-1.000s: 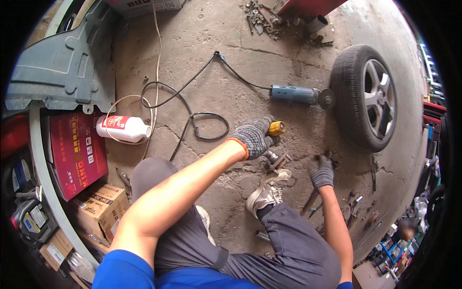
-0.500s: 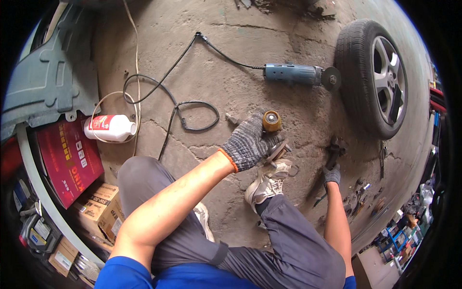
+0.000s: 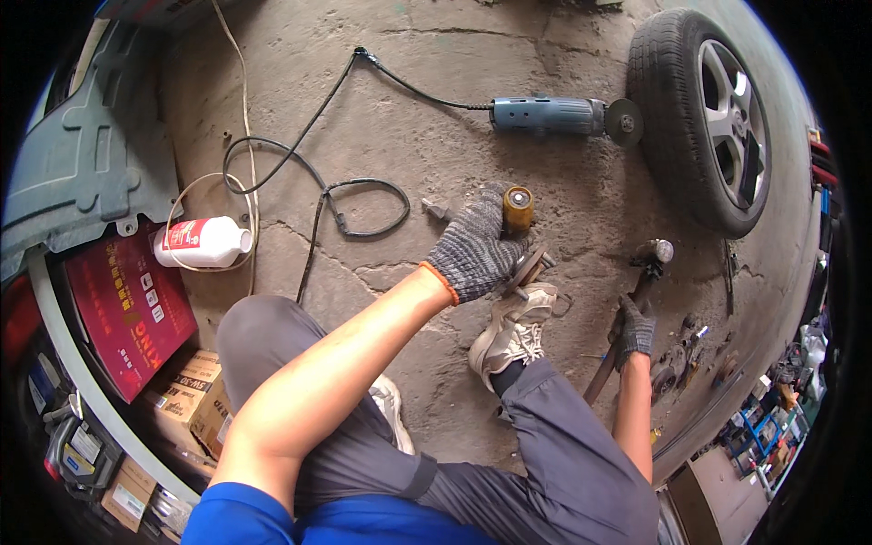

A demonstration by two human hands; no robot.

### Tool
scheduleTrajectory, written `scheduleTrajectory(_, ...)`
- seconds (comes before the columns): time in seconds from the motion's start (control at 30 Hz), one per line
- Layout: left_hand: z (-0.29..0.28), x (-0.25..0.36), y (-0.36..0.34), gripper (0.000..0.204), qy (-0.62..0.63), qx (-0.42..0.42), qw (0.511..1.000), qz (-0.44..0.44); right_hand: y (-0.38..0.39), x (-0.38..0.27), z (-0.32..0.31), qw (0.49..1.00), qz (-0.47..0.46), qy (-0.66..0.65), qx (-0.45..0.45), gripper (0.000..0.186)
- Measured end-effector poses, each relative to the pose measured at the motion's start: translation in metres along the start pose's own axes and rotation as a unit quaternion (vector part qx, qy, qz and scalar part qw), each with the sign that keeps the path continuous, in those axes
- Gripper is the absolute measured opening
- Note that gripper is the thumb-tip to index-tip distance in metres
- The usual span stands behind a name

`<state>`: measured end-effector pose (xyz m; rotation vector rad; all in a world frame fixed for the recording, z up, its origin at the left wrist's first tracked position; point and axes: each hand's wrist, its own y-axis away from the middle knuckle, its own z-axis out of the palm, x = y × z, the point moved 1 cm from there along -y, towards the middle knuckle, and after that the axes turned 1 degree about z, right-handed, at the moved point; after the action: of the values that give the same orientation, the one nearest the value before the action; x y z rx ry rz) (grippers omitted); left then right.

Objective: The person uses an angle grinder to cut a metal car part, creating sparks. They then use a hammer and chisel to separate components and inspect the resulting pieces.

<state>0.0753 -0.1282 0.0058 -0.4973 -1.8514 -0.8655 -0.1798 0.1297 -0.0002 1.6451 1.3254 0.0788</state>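
- Reference item: a blue angle grinder (image 3: 545, 114) lies on the concrete floor (image 3: 445, 159), ahead of the person I am watching. All positions below are taken from it.
- Left hand (image 3: 477, 243): gloved, on the person's side of the grinder. Fingers are curled and closed against a yellow cylindrical part.
- Yellow cylindrical part (image 3: 518, 211): between the grinder and the person, gripped in the left hand, round metal end facing up.
- Flanged metal part (image 3: 529, 269): farther from the grinder than the yellow part, just beside the left hand and the right shoe (image 3: 513, 336). I cannot tell whether the hand touches it.
- Right hand (image 3: 634, 327): gloved, to the right of the grinder and nearer the person. Fingers are wrapped around the handle of a hammer.
- Hammer (image 3: 644, 282): held at a slant, its head at the end nearer the grinder.
- Wheel (image 3: 677, 118): upright on its tread, right of the grinder, near the grinder's disc. Contact cannot be confirmed.
- Black cable (image 3: 309, 163): leaves the grinder's left end and loops across the floor.
- White bottle (image 3: 207, 242): on its side, well left of the grinder.
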Motion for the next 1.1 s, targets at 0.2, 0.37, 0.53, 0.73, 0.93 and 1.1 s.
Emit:
scheduleTrajectory(0.2, 0.008, -0.006, -0.004, 0.046, 0.016, -0.002, 1.000, 0.012, 0.040, -0.011, 0.012, 0.998, -0.013, 0.013, -0.066, 0.020)
scheduleTrajectory(0.37, 0.004, -0.003, -0.009, 0.048, 0.048, -0.011, 0.998, 0.027, 0.057, -0.024, 0.017, 0.994, -0.055, 0.009, -0.091, 0.020)
scheduleTrajectory(0.53, 0.011, -0.006, -0.009, 0.049, 0.043, -0.027, 0.999, 0.016, 0.066, -0.035, 0.021, 0.993, -0.065, 0.010, -0.103, 0.025)
scheduleTrajectory(0.73, 0.011, -0.012, -0.012, 0.052, 0.033, -0.009, 0.999, 0.021, 0.073, -0.041, 0.025, 0.992, -0.076, 0.020, -0.102, 0.026)
scheduleTrajectory(0.93, -0.001, 0.003, -0.010, 0.049, 0.046, 0.000, 0.999, 0.002, 0.087, -0.053, 0.026, 0.990, -0.094, 0.029, -0.099, 0.029)
scheduleTrajectory(1.1, 0.001, -0.003, -0.010, 0.048, 0.063, 0.003, 0.998, 0.002, 0.094, -0.064, 0.024, 0.986, -0.120, 0.034, -0.115, 0.032)
